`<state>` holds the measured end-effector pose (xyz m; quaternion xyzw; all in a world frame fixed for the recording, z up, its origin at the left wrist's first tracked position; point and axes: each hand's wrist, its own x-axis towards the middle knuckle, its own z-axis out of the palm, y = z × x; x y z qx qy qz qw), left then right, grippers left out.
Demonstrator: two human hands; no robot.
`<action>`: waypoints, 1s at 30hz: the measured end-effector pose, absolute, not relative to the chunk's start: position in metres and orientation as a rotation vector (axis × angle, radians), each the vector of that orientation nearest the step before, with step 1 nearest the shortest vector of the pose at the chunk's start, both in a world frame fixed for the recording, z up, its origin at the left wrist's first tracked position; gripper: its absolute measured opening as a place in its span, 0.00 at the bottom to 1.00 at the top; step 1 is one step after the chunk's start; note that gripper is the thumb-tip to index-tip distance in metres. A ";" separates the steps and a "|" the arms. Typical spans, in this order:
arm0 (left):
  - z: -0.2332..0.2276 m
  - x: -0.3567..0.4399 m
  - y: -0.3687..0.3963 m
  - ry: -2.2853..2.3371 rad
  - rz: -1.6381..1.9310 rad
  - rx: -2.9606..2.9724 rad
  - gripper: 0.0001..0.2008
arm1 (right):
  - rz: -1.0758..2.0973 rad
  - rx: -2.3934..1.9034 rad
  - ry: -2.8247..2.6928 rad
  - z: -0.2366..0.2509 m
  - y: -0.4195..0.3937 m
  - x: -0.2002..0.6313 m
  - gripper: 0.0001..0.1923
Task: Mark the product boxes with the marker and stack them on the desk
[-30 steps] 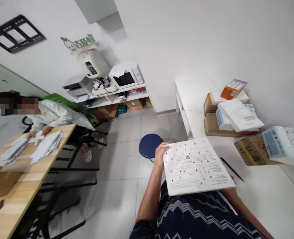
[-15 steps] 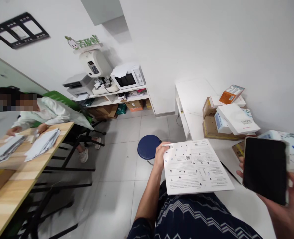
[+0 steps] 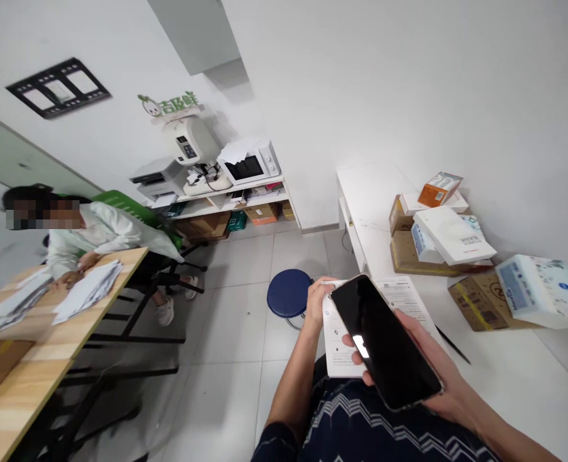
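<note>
My left hand [image 3: 318, 301] grips the left edge of a printed white sheet [image 3: 337, 350] held above my lap, at the near edge of the white table [image 3: 500, 378]. My right hand [image 3: 438, 372] holds a black phone [image 3: 384, 340] with a dark screen. The phone lies slanted over the middle of the sheet and hides most of it. A thin black pen [image 3: 452, 344] lies on the table just right of the sheet.
Cardboard boxes [image 3: 481, 298], white packages [image 3: 452, 234] and a tissue pack [image 3: 541, 290] stand along the wall on the table. A blue stool [image 3: 288, 293] is on the tiled floor. At the left, another person's hands sort papers [image 3: 86, 289] on a wooden table [image 3: 38, 366]. A shelf with a microwave [image 3: 249, 163] stands at the back.
My right hand came into view with the phone from the right and moved left, bringing it over the sheet. My left hand kept its grip on the sheet.
</note>
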<state>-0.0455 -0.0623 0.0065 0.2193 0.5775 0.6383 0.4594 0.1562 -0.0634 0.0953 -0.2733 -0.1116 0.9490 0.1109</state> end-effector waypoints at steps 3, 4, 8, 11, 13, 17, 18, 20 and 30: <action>0.009 -0.045 -0.059 1.432 1.564 0.549 0.07 | 2.789 -0.855 -0.344 0.094 -0.065 0.150 0.25; 0.011 -0.044 -0.059 1.435 1.562 0.553 0.07 | 2.790 -0.864 -0.343 0.092 -0.065 0.148 0.25; 0.015 -0.044 -0.057 1.448 1.560 0.569 0.06 | 2.810 -0.845 -0.279 0.088 -0.068 0.147 0.24; 0.016 -0.043 -0.058 1.458 1.554 0.586 0.06 | 2.842 -0.770 -0.250 0.088 -0.069 0.145 0.26; 0.016 -0.041 -0.059 1.458 1.556 0.600 0.06 | 2.853 -0.723 -0.254 0.088 -0.070 0.144 0.26; 0.014 -0.038 -0.059 1.452 1.565 0.607 0.05 | 2.835 -0.723 -0.226 0.088 -0.071 0.140 0.26; 0.013 -0.038 -0.059 1.451 1.568 0.603 0.05 | 2.828 -0.736 -0.207 0.087 -0.071 0.140 0.25; 0.012 -0.038 -0.059 1.450 1.573 0.593 0.04 | 2.820 -0.747 -0.155 0.088 -0.071 0.139 0.25; -0.001 -0.042 -0.058 1.435 1.571 0.619 0.06 | 2.778 -0.767 -0.112 0.086 -0.070 0.139 0.23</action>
